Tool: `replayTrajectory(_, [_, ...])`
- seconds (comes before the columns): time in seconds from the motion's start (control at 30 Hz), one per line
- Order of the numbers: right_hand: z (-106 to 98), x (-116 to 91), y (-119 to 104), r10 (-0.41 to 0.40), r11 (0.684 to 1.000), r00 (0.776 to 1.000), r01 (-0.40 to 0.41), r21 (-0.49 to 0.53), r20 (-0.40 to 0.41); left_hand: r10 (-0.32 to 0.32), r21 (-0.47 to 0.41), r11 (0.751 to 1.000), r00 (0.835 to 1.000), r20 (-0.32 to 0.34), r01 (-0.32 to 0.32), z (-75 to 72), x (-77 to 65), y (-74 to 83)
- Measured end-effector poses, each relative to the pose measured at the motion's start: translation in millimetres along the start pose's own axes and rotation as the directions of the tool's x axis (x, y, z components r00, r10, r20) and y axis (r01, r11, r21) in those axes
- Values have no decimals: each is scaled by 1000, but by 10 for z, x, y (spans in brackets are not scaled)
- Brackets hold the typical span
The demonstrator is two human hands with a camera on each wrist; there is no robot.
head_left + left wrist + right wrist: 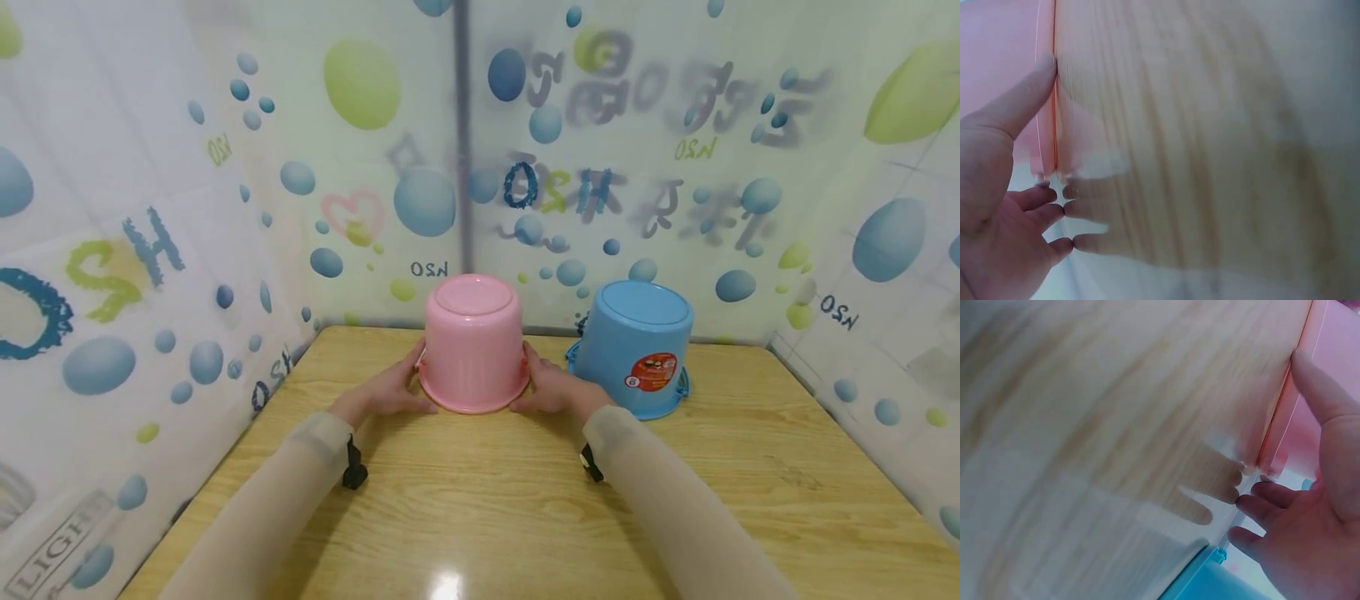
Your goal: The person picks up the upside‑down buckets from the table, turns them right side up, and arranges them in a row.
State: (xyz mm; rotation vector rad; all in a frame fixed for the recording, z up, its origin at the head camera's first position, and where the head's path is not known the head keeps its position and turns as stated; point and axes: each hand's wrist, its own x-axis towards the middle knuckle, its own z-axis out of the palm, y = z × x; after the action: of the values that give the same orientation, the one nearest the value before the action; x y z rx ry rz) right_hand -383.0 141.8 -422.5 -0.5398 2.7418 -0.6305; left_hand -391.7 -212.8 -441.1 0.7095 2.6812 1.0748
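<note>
A pink bucket (474, 350) stands upside down on the table, its rim on the wood. On its left side is my left hand (390, 385), thumb along the front of the rim and fingers reaching round the side. My right hand (553, 385) mirrors this on the other side. In the left wrist view, the thumb (1025, 94) lies straight against the rim, and several fingertips meet the tabletop. The right thumb (1319, 387) touches the rim the same way in the right wrist view, its other fingers spread apart. Parts of the fingers are hidden by the bucket.
A blue bucket (637, 342) with a red label stands upside down just right of my right hand, its handle hanging at the sides. The glossy wooden table (480, 508) ends at a patterned curtain wall (360, 183) at the back. Similar walls flank both sides.
</note>
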Motion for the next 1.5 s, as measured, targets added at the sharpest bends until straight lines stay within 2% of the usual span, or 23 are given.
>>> replayTrajectory(0.13, [11, 20, -2, -6, 1000, 999, 6, 1, -34, 30, 6, 1000, 999, -23, -30, 13, 13, 30])
replayTrajectory(0.37, [10, -13, -10, -3, 1000, 999, 5, 29, -51, 38, 10, 999, 998, -40, -37, 9, 7, 64])
replayTrajectory(0.67, [-42, -97, -32, -102, 990, 991, 109, 87, -88, 36, -15, 999, 998, -51, -37, -32, -116, 42])
replayTrajectory(0.83, [-67, -148, -40, -119, 981, 989, 131, 145, -90, 12, -10, 1000, 998, -63, -13, -52, -186, 46])
replayTrajectory(1.13, [-83, -249, -47, -61, 977, 993, 80, 199, -99, 6, -54, 999, 997, -79, -10, -48, -278, 109])
replayTrajectory(1.27, [-78, -275, -33, -27, 975, 993, 51, 214, -113, 33, -63, 997, 995, -95, -39, -47, -305, 138])
replayTrajectory(1.43, [-84, -320, -38, -29, 971, 991, 58, 233, -127, 52, -98, 993, 992, -111, -63, -47, -330, 185])
replayTrajectory(1.5, [-87, -344, -47, -39, 967, 990, 72, 244, -136, 41, -118, 992, 993, -114, -55, -44, -339, 205])
